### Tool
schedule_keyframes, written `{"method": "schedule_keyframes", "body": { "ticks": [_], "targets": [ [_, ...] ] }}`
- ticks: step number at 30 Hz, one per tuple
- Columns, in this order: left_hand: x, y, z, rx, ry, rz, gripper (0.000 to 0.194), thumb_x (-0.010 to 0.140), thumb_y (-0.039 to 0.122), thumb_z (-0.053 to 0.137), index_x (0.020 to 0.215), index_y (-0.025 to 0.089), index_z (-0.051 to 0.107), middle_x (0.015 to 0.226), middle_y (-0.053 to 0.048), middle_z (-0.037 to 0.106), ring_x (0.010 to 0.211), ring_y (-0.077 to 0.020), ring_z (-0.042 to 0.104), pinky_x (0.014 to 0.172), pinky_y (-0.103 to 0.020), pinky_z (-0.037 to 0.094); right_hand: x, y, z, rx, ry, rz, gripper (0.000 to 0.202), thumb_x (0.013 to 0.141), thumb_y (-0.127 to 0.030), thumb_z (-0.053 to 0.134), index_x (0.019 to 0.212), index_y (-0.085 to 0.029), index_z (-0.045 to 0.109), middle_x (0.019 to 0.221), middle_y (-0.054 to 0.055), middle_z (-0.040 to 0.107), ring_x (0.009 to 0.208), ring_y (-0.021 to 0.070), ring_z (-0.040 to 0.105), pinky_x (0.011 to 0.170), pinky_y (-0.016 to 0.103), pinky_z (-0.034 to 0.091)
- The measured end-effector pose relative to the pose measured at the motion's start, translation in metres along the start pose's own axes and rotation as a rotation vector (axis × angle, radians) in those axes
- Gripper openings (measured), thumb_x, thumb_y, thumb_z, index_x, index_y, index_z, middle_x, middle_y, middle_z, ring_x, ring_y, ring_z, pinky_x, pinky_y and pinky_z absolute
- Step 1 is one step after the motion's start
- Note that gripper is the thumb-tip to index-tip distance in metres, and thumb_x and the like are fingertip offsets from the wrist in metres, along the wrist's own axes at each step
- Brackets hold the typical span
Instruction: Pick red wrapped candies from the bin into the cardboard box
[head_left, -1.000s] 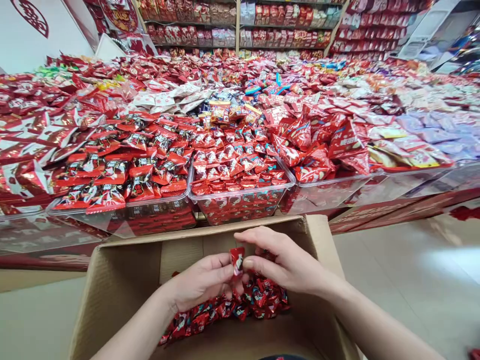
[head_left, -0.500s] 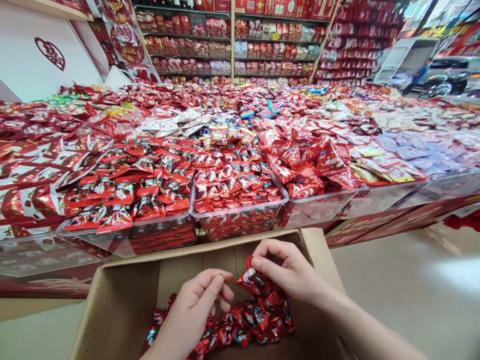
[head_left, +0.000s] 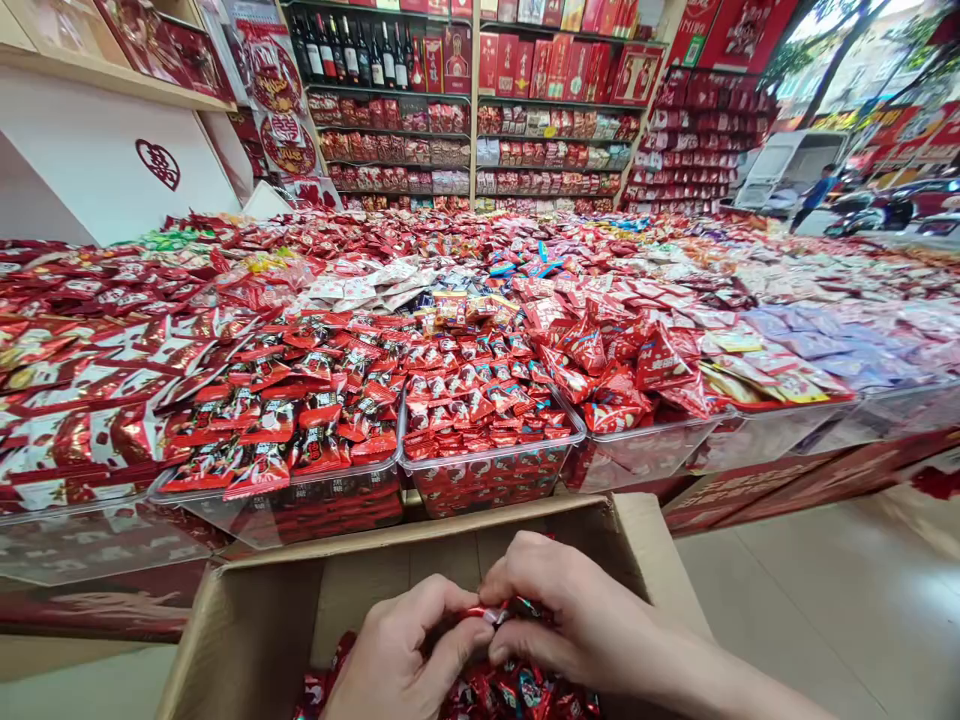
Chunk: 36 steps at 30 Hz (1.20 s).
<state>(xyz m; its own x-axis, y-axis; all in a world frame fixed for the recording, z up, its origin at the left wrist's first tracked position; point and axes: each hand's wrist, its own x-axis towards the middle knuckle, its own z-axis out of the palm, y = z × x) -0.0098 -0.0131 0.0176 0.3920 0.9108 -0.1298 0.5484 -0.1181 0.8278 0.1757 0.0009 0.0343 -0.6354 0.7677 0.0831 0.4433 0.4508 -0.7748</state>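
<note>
Both my hands are inside an open cardboard box (head_left: 262, 620) at the bottom of the view. My left hand (head_left: 405, 655) and my right hand (head_left: 570, 620) meet fingertip to fingertip, pinching one small red wrapped candy (head_left: 486, 614) between them. Beneath the hands lies a heap of similar red wrapped candies (head_left: 525, 692) on the box floor. Just beyond the box, a clear plastic bin (head_left: 491, 475) holds the same kind of red candies.
A wide display table of clear bins heaped with red, white and purple packets (head_left: 480, 330) stretches ahead. Shelves of boxes and bottles (head_left: 480, 110) line the back wall. Bare tiled floor (head_left: 825, 600) lies to the right; a person (head_left: 817, 190) stands far off.
The view tilted upward, so the box sank in frame. My left hand came back to the candy that my right hand held, and both now pinch it lower in the box.
</note>
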Motion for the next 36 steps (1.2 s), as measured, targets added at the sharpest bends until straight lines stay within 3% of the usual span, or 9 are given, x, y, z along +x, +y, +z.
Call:
{"method": "schedule_keyframes", "body": {
  "ticks": [3, 5, 7, 9, 12, 15, 19, 27, 36],
  "targets": [
    [-0.002, 0.0, -0.008, 0.047, -0.033, 0.113, 0.02, 0.079, 0.034, 0.045, 0.08, 0.021, 0.06, 0.066, 0.001, 0.064, 0.059, -0.011, 0.058, 0.055, -0.018, 0.044, 0.005, -0.01, -0.011, -0.075, -0.071, -0.025, 0.017, 0.073, -0.033, 0.059, 0.081, -0.018, 0.058, 0.073, 0.0, 0.06, 0.07, 0.0111, 0.05, 0.06, 0.021, 0.038],
    [-0.005, -0.003, -0.016, 0.031, 0.017, 0.13, 0.019, 0.079, 0.034, 0.046, 0.085, 0.023, 0.06, 0.069, 0.002, 0.066, 0.062, -0.011, 0.06, 0.057, -0.017, 0.046, 0.011, -0.015, -0.024, -0.099, -0.047, -0.049, 0.011, 0.074, -0.027, 0.057, 0.08, -0.018, 0.057, 0.074, 0.0, 0.06, 0.071, 0.0108, 0.05, 0.061, 0.021, 0.038],
    [-0.006, -0.01, -0.029, -0.016, 0.184, 0.083, 0.017, 0.077, 0.035, 0.049, 0.084, 0.025, 0.06, 0.071, 0.003, 0.067, 0.066, -0.0119, 0.063, 0.061, -0.017, 0.048, 0.022, -0.019, -0.041, -0.097, 0.083, -0.075, 0.013, 0.075, -0.02, 0.053, 0.087, -0.018, 0.055, 0.081, 0.001, 0.059, 0.074, 0.0108, 0.051, 0.065, 0.022, 0.04],
    [-0.007, -0.02, -0.045, -0.056, 0.423, 0.006, 0.017, 0.072, 0.038, 0.055, 0.081, 0.025, 0.06, 0.073, 0.003, 0.069, 0.069, -0.0132, 0.064, 0.064, -0.017, 0.049, 0.038, -0.02, -0.059, -0.088, 0.219, -0.109, 0.026, 0.076, -0.018, 0.05, 0.102, -0.019, 0.05, 0.086, 0.002, 0.057, 0.076, 0.011, 0.051, 0.069, 0.024, 0.041],
    [-0.005, -0.037, -0.065, -0.146, 0.642, -0.071, 0.021, 0.067, 0.039, 0.06, 0.081, 0.023, 0.059, 0.071, 0.003, 0.07, 0.066, -0.0127, 0.064, 0.061, -0.015, 0.049, 0.068, -0.017, -0.079, -0.103, 0.263, -0.102, 0.031, 0.076, -0.018, 0.05, 0.107, -0.019, 0.048, 0.084, 0.001, 0.057, 0.07, 0.0104, 0.051, 0.066, 0.025, 0.041],
    [-0.002, -0.047, -0.072, -0.249, 0.645, -0.068, 0.022, 0.066, 0.038, 0.062, 0.081, 0.023, 0.059, 0.069, 0.003, 0.07, 0.062, -0.0108, 0.063, 0.057, -0.013, 0.049, 0.096, -0.011, -0.083, -0.099, 0.214, -0.043, 0.021, 0.072, -0.018, 0.054, 0.093, -0.016, 0.055, 0.076, 0.0, 0.057, 0.066, 0.0099, 0.051, 0.062, 0.023, 0.041],
    [-0.001, -0.049, -0.068, -0.309, 0.672, -0.051, 0.019, 0.065, 0.037, 0.063, 0.078, 0.024, 0.061, 0.069, 0.005, 0.07, 0.063, -0.0093, 0.063, 0.058, -0.011, 0.047, 0.118, -0.003, -0.077, -0.069, 0.179, -0.019, 0.015, 0.067, -0.018, 0.06, 0.081, -0.014, 0.054, 0.065, -0.002, 0.053, 0.059, 0.0083, 0.048, 0.054, 0.021, 0.04],
    [-0.004, -0.046, -0.063, -0.325, 0.693, -0.031, 0.015, 0.066, 0.034, 0.063, 0.077, 0.026, 0.061, 0.069, 0.005, 0.07, 0.066, -0.0102, 0.064, 0.064, -0.012, 0.048, 0.122, 0.001, -0.076, -0.184, 0.112, 0.035, 0.006, 0.069, -0.02, 0.058, 0.07, -0.014, 0.057, 0.064, 0.0, 0.06, 0.058, 0.0098, 0.053, 0.052, 0.021, 0.038],
    [-0.003, -0.05, -0.062, -0.289, 0.707, -0.017, 0.015, 0.066, 0.034, 0.063, 0.079, 0.027, 0.061, 0.07, 0.006, 0.07, 0.066, -0.0105, 0.064, 0.065, -0.013, 0.049, 0.127, 0.002, -0.07, -0.211, 0.121, 0.049, 0.006, 0.067, -0.019, 0.06, 0.065, -0.014, 0.059, 0.058, 0.0, 0.059, 0.054, 0.0093, 0.052, 0.05, 0.02, 0.037]
  ]
}}
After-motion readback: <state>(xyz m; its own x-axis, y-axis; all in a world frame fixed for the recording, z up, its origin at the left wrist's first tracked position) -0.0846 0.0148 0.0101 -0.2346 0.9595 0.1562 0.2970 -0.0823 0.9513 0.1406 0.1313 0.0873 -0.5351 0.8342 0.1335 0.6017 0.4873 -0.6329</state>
